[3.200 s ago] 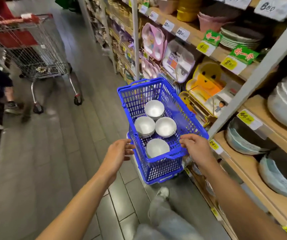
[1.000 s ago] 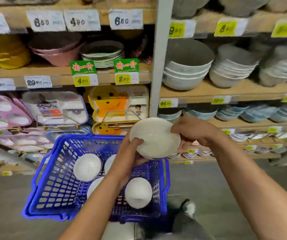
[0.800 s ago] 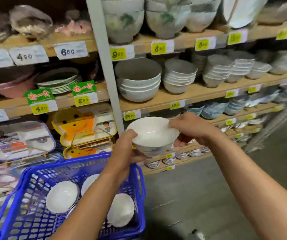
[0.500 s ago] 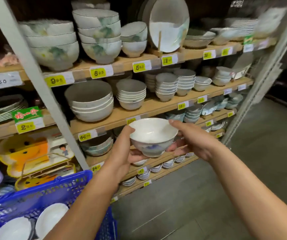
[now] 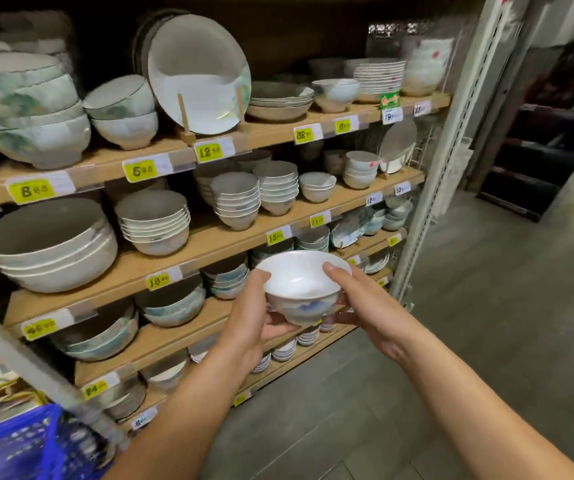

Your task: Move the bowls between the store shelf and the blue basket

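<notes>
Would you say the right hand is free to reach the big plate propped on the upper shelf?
Probably not yet: the right hand grips the white bowl with the left hand. The plate leans in its stand at the open shelf front, unblocked, so only the bowl hinders.

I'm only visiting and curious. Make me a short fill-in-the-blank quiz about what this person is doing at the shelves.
1. The left hand and right hand hold one white bowl with its opening facing ____.
2. The plastic basket in the lower left corner is coloured ____.
3. The big plate on the top shelf stands ____ in a wooden rack.

Missing words: up; blue; upright.
</notes>
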`<state>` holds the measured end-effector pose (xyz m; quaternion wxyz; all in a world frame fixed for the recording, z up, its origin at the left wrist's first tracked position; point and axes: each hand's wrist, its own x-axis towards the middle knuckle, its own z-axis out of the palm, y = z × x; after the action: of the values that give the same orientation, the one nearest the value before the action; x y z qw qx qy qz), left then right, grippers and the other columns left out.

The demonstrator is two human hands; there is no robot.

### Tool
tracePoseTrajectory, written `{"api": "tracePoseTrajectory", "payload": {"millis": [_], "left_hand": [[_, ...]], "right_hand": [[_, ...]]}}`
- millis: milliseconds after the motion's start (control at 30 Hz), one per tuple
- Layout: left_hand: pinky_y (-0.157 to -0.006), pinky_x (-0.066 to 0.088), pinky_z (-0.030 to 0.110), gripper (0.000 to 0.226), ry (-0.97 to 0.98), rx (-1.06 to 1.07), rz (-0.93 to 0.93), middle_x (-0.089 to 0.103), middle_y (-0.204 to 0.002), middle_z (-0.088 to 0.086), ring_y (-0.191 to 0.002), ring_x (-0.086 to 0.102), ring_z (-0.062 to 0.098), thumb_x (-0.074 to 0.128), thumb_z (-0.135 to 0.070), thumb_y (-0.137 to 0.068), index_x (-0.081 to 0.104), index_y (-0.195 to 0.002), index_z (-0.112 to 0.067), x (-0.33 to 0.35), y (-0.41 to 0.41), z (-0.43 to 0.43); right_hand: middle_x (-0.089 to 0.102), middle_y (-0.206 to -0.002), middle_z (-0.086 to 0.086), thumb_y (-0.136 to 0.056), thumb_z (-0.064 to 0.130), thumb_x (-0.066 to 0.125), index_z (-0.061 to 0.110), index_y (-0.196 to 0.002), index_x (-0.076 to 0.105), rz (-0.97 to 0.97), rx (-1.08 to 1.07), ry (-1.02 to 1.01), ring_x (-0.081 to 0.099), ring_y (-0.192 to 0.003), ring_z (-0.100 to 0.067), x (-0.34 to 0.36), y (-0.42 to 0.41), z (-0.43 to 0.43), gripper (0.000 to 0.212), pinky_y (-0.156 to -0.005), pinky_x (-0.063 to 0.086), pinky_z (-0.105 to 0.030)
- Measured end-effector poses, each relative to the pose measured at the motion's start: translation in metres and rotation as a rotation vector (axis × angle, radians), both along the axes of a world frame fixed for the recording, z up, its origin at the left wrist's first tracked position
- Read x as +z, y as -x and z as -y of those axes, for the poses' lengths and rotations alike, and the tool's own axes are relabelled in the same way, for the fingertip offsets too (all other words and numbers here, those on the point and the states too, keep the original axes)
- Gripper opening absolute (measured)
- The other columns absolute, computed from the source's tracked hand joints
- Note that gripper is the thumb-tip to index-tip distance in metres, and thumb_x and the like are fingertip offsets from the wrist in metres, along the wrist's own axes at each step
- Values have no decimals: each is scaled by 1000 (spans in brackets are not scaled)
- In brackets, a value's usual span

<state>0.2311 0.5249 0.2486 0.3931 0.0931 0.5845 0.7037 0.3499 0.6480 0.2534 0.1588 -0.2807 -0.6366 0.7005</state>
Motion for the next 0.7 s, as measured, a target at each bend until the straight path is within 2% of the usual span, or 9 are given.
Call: {"api": "tracePoseTrajectory", "payload": {"millis": [67, 100, 200, 333, 433, 500, 567, 633, 700], "left_hand": [[-59, 58, 35, 30, 18, 11, -2, 69, -103, 7, -88, 72, 29, 43, -34, -93, 54, -119, -24, 0, 1, -21], [-58, 58, 34, 32, 28, 15, -4, 68, -106, 8, -91, 71, 30, 43, -33, -93, 52, -122, -23, -1, 3, -31], [-60, 58, 33, 31, 43, 21, -39, 65, -113, 7, -96, 69, 30, 41, -33, -94, 50, -122, -25, -8, 16, -66], [-68, 59, 35, 35, 56, 6, -70, 62, -122, 6, -100, 68, 29, 38, -34, -95, 46, -128, -29, -26, 46, -116], [-66, 59, 33, 28, 93, 26, -98, 62, -117, 4, -101, 67, 27, 39, -32, -95, 45, -122, -32, -36, 71, -158], [-63, 58, 31, 23, 144, 83, -88, 61, -110, 0, -100, 66, 26, 41, -33, -94, 44, -116, -33, -41, 87, -184], [-79, 57, 37, 29, 210, 127, -127, 60, -113, 1, -104, 62, 26, 43, -42, -87, 44, -115, -36, -46, 103, -205], [-94, 49, 48, 41, 268, 158, -185, 57, -118, 2, -110, 57, 29, 41, -52, -75, 45, -114, -38, -49, 117, -223], [-96, 47, 51, 48, 277, 200, -193, 56, -113, 2, -109, 54, 29, 40, -57, -71, 46, -113, -36, -48, 129, -236]], "right_hand": [[72, -109, 9, -93, 45, 55, 34, -118, 60, -49, -46, 33, 70, -93, -9, -1, 9, -17, 28, -68, 56, -24], [71, -109, 8, -94, 42, 54, 33, -117, 60, -62, -87, 40, 70, -94, -9, -2, 16, -27, 26, -66, 55, -22], [63, -122, 0, -95, 34, 52, 24, -127, 56, -69, -211, 84, 61, -110, -18, -9, 41, -61, 33, -79, 51, -29], [64, -122, -9, -95, 24, 50, 16, -122, 60, -81, -226, 176, 60, -114, -26, -18, 79, -112, 29, -86, 49, -37], [65, -122, -12, -94, 28, 52, 11, -123, 61, -66, -225, 242, 60, -115, -30, -25, 109, -152, 34, -96, 47, -43], [66, -121, -13, -92, 31, 53, 11, -122, 62, -25, -219, 240, 60, -114, -31, -31, 130, -178, 37, -92, 48, -41], [65, -121, -14, -91, 33, 53, 11, -122, 62, -4, -211, 227, 60, -115, -32, -36, 149, -199, 39, -96, 47, -43], [64, -123, -13, -91, 34, 53, 11, -120, 63, 10, -207, 210, 58, -116, -32, -41, 167, -218, 38, -104, 45, -48], [64, -123, -14, -91, 34, 53, 11, -120, 63, 23, -188, 227, 59, -115, -32, -47, 182, -233, 39, -102, 44, -47]]}}
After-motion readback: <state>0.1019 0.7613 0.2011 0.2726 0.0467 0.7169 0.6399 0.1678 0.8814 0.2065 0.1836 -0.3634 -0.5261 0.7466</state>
